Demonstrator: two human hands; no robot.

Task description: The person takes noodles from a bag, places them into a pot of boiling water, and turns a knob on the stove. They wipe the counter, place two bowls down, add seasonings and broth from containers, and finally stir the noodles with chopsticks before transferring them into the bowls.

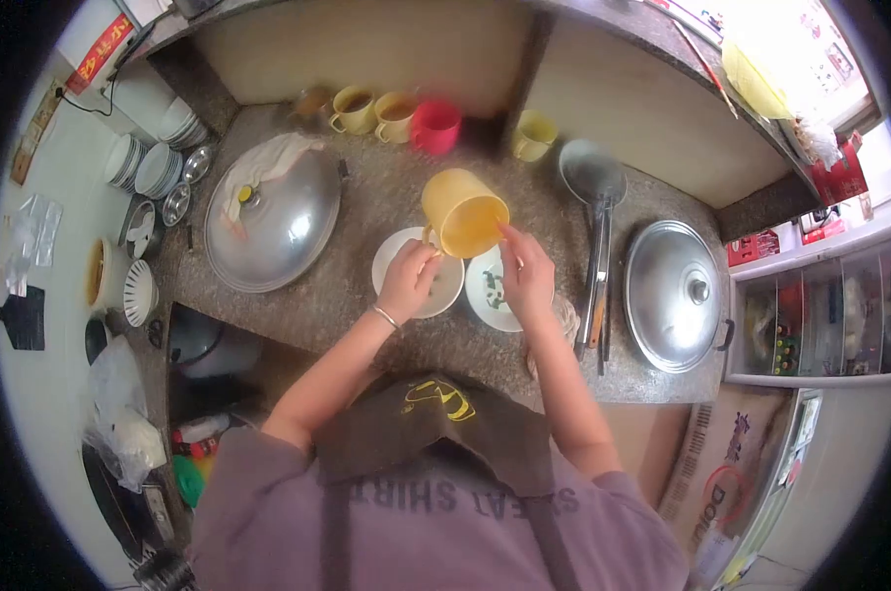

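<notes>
Firmly, the left hand [408, 279] grips the tilted yellow cup [463, 212] by its handle. The right hand [526, 271] pinches the cup's rim with its fingertips, and a white plate [390, 254] lies just below the cup.

1. Pretty bright, even light from above. The yellow mug [463, 212] and the stone counter [366, 187] read clearly, with soft shadows only.
2. The top right corner is blown out white.
3. Mild glare on the left lid [273, 222] and the right lid [674, 294].
4. Heavy fisheye: black corners, bent and smeary edges, and the shirt [435, 512] looks soft.

Mug [463, 212] above 2 plates [414, 288], between 2 lids [674, 294]
</notes>
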